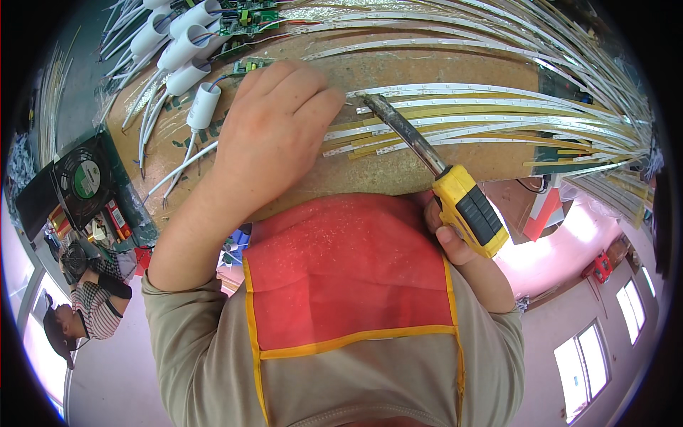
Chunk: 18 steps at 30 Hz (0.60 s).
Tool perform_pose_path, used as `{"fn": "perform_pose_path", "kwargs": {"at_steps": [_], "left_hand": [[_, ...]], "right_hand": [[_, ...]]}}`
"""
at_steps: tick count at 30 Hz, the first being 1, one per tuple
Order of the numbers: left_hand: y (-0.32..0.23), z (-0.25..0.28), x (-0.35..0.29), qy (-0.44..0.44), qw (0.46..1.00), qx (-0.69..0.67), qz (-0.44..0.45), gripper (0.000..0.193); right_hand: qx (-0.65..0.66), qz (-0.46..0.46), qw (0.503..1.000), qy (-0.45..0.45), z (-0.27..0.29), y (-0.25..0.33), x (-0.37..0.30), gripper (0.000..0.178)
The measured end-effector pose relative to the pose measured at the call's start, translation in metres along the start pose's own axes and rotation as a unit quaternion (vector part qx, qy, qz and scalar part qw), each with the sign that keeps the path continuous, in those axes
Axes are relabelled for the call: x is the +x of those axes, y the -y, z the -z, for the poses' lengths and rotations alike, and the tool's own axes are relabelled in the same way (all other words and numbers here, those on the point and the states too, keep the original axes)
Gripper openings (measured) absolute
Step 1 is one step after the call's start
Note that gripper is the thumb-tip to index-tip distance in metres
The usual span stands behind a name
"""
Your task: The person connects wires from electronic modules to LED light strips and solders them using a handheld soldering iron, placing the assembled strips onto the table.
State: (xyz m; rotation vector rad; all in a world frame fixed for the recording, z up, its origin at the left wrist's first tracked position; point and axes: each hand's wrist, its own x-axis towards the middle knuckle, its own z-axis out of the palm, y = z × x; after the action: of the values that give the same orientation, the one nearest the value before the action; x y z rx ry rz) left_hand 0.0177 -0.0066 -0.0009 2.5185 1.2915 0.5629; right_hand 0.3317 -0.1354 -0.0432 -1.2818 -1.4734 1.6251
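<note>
My right hand (pixel 453 240) is wrapped round the yellow and black handle of a soldering iron (pixel 469 208). The iron's metal shaft slants up and left, and its dark tip lies at the ends of several thin white LED strips (pixel 455 90). Beside that tip is my left hand (pixel 281 128), closed with its fingers curled down toward the board; whatever they pinch is hidden. Just behind its knuckles a small green circuit board (pixel 245 67) shows. To its left lies a white cylindrical housing (pixel 203 107) with white cables running toward me.
More white housings (pixel 186 47) and green circuit boards (pixel 245 20) crowd the far left of the brown work board (pixel 427 162). LED strips (pixel 498 50) fan out across the far right. A black fan (pixel 84 178) stands at left, and another person (pixel 92 306) sits beyond it.
</note>
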Motion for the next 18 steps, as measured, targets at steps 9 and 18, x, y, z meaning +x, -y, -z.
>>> {"fn": "perform_pose_path", "kwargs": {"at_steps": [9,18], "left_hand": [[0.0001,-0.0004,0.0011,-0.005,1.000,0.003,-0.002,0.025],[-0.0014,-0.0054,0.0047,-0.017,1.000,0.024,0.007,0.016]], "right_hand": [[-0.010,0.000,1.000,0.008,0.0020,-0.0001,0.0005,0.021],[0.032,-0.013,0.999,0.009,0.0030,-0.0029,-0.0008,0.020]]}}
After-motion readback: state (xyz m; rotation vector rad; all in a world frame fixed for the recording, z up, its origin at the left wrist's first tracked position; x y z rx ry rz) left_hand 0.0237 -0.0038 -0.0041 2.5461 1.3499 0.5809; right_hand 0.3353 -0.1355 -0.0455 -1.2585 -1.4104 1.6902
